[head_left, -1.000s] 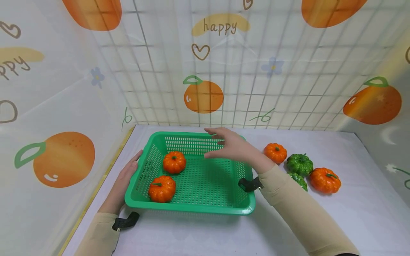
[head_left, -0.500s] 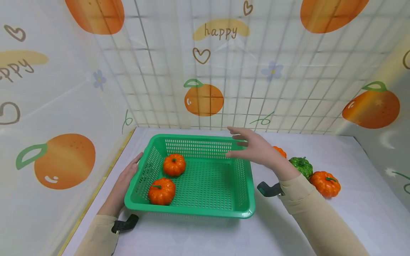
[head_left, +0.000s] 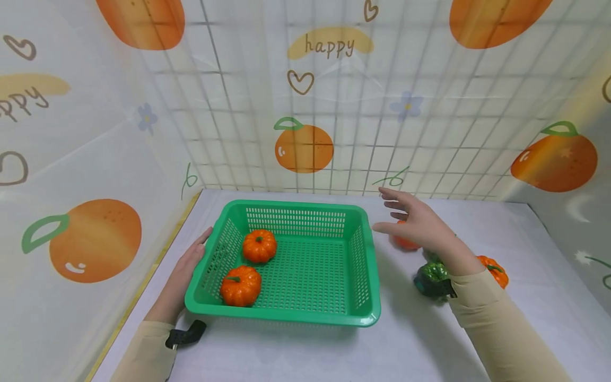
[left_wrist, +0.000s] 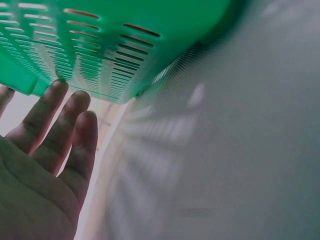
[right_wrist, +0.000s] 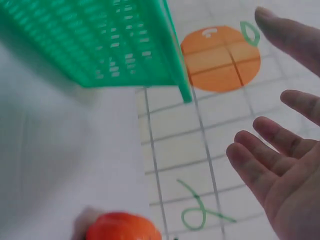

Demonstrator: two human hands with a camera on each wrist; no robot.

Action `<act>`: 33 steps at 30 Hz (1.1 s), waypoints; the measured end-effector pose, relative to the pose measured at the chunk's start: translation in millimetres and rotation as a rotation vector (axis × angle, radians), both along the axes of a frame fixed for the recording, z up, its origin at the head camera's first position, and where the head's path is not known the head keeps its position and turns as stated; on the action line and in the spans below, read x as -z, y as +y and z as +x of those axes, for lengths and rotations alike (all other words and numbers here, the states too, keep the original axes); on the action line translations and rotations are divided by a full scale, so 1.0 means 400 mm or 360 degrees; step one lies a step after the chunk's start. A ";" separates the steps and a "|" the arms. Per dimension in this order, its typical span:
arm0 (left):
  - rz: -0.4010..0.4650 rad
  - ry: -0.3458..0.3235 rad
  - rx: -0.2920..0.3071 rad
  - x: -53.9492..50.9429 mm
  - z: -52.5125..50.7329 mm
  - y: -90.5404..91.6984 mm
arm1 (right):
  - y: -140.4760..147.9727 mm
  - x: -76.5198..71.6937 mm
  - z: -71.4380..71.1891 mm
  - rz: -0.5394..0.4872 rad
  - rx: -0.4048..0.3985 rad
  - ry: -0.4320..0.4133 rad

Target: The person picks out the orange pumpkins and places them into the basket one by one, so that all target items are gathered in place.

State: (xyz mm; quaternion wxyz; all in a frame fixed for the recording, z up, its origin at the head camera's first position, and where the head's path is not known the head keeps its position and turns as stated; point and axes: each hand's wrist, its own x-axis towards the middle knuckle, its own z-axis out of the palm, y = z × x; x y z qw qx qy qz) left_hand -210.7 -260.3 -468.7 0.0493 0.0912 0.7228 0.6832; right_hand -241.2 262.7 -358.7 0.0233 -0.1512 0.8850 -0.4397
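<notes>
L hand [head_left: 185,268], straight-fingered, by basket [head_left: 305,318] w/ 2 pumpkins [head_left: 259,246] in, on counter [head_left: 286,355]; R hand [head_left: 422,222], empty & spread, hovers R of it, so low wrist cam [head_left: 439,288] might bump green pumpkin [head_left: 436,270] & roll it.

Pale sheets [head_left: 100,154] wall three sides, printed with oranges [head_left: 304,149], hearts [head_left: 300,84], blue flowers [head_left: 407,106] and "happy" [head_left: 330,46]; a grid [head_left: 382,146] shows through at the back. A yellow strip [head_left: 143,287] edges the white table [head_left: 286,353] at left. Warm light [head_left: 588,101] streaks the right.
</notes>
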 end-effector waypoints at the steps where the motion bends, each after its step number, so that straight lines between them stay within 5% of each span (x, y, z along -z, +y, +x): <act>1: 0.0014 -0.0003 0.0008 -0.001 0.000 0.000 | 0.009 0.002 0.000 -0.0002 0.0005 0.0001; 9: -0.0091 0.0016 -0.0006 -0.004 0.011 0.001 | 0.074 0.012 0.003 0.0088 0.0036 -0.0001; 16: 0.0027 0.0031 0.0039 -0.004 0.004 0.006 | 0.124 0.039 -0.006 0.0202 0.0085 -0.0038; 21: -0.0027 0.0049 0.0034 -0.005 -0.004 0.004 | 0.158 0.061 -0.018 0.0266 0.0117 -0.0108; 33: -0.0104 -0.0055 0.0071 -0.011 -0.010 -0.006 | 0.197 0.115 -0.048 0.0448 0.0104 -0.0171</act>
